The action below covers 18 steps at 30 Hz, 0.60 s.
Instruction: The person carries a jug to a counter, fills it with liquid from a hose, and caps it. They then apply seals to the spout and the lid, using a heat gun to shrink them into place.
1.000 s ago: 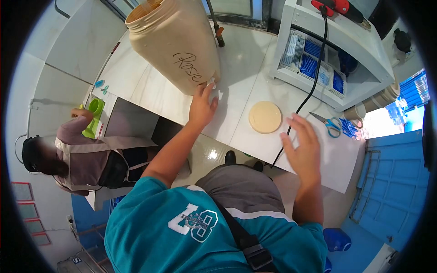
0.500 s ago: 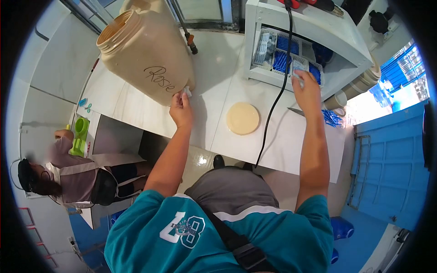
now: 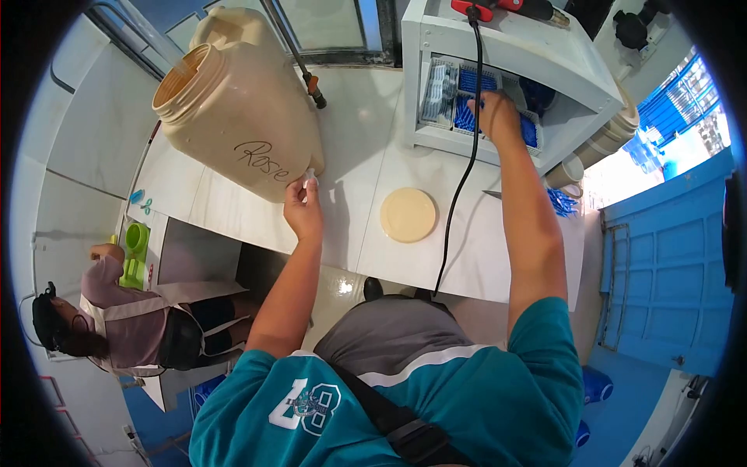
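Observation:
My left hand (image 3: 303, 212) is closed in a pinch on a small whitish piece (image 3: 310, 176), right at the lower corner of a large beige plastic jug (image 3: 253, 128) marked "Rosie". My right hand (image 3: 496, 118) reaches into the white cabinet (image 3: 424, 134), over a basket with compartments (image 3: 537, 149). Its fingertips are bent down at the blue sticks (image 3: 464, 117) in one compartment; what they grip there is hidden. Beside that compartment lie clear packets (image 3: 440, 89). A round beige lid (image 3: 408, 215) rests on the white counter between my hands.
A black cable (image 3: 459, 194) hangs from a red tool (image 3: 473, 11) on the cabinet and crosses the counter. Blue sticks (image 3: 562, 202) and a blade (image 3: 492, 193) lie at the right. A nozzle rod (image 3: 314, 89) stands behind the jug. Another person (image 3: 132, 311) works at the left by a green container (image 3: 135, 241).
My right hand has moved left and farther into the cabinet, from the basket's right side to the blue sticks. The white piece seen in its fingers earlier no longer shows. My left hand keeps its pinch.

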Tool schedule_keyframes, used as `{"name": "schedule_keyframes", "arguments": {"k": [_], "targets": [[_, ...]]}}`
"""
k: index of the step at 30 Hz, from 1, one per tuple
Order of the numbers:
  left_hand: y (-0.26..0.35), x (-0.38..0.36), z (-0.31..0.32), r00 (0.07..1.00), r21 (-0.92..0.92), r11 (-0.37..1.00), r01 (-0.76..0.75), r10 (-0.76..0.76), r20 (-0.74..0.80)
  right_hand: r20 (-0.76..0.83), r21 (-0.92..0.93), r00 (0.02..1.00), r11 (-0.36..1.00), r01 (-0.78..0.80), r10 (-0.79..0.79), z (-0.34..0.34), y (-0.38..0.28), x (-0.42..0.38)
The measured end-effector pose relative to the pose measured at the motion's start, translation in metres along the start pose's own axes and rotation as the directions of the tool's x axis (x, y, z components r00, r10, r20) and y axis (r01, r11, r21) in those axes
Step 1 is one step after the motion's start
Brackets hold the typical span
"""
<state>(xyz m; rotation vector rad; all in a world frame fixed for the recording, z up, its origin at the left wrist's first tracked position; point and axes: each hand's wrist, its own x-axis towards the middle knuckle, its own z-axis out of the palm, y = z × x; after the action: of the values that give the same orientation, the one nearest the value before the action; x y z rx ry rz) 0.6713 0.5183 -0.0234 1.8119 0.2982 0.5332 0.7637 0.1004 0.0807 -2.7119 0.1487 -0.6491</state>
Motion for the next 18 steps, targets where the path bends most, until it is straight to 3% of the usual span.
{"name": "schedule_keyframes", "arguments": {"k": [2, 3, 5, 8, 10, 15, 18], "targets": [[0.000, 0.000, 0.002, 1.000, -0.032, 0.999, 0.009, -0.009, -0.003, 0.190, -0.240, 0.976, 0.969, -0.059, 0.107, 0.002, -0.007, 0.004], [0.003, -0.002, 0.002, 1.000, -0.044, 0.999, -0.007, 0.007, 0.000, 0.187, -0.242, 0.976, 0.968, -0.061, 0.108, 0.004, -0.012, 0.006], [0.009, -0.008, 0.000, 1.000, -0.056, 0.998, -0.024, 0.025, 0.007, 0.363, -0.402, 0.894, 0.910, -0.104, 0.263, 0.006, -0.020, 0.009], [0.023, -0.023, -0.010, 0.999, -0.038, 0.998, -0.042, 0.043, 0.017, 0.381, -0.420, 0.884, 0.902, -0.096, 0.271, 0.020, -0.015, 0.004], [0.029, -0.033, -0.020, 0.994, -0.061, 0.997, 0.048, -0.041, 0.101, 0.363, -0.416, 0.892, 0.904, -0.103, 0.269, 0.029, -0.012, 0.001], [0.027, -0.047, -0.038, 0.978, -0.104, 0.991, 0.079, -0.057, 0.200, 0.277, -0.375, 0.927, 0.917, -0.138, 0.253, 0.031, -0.009, -0.003], [0.035, -0.051, -0.041, 0.968, -0.128, 0.988, 0.082, -0.048, 0.247, 0.243, -0.463, 0.925, 0.873, -0.154, 0.291, 0.046, -0.006, 0.001]]}}
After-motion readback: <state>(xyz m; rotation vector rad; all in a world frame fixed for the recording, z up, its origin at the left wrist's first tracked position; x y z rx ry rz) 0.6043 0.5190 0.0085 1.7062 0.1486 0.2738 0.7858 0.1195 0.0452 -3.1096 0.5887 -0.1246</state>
